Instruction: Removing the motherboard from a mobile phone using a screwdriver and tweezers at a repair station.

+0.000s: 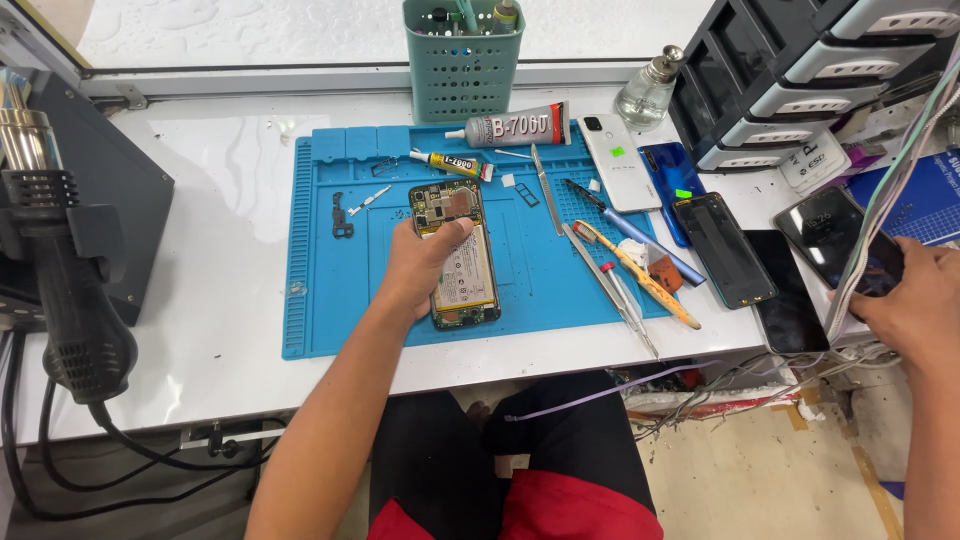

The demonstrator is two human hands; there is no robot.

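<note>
Head view: left hand [420, 268] grips an opened phone [457, 252] lying on the blue mat [320, 250], thumb across its board. Right hand [915, 300] rests on a dark phone [840, 238] at the table's right edge; its grip cannot be told.

Light: bright, even daylight is coming from the window side at the top | Glare: the white table [220, 180] is washing out near the top | Shadows: soft ones are falling under the left hand [420, 265] | Focus: sharp centre | Edges: wide-angle bending is showing, the right hand [915, 300] slightly blurring.
</note>
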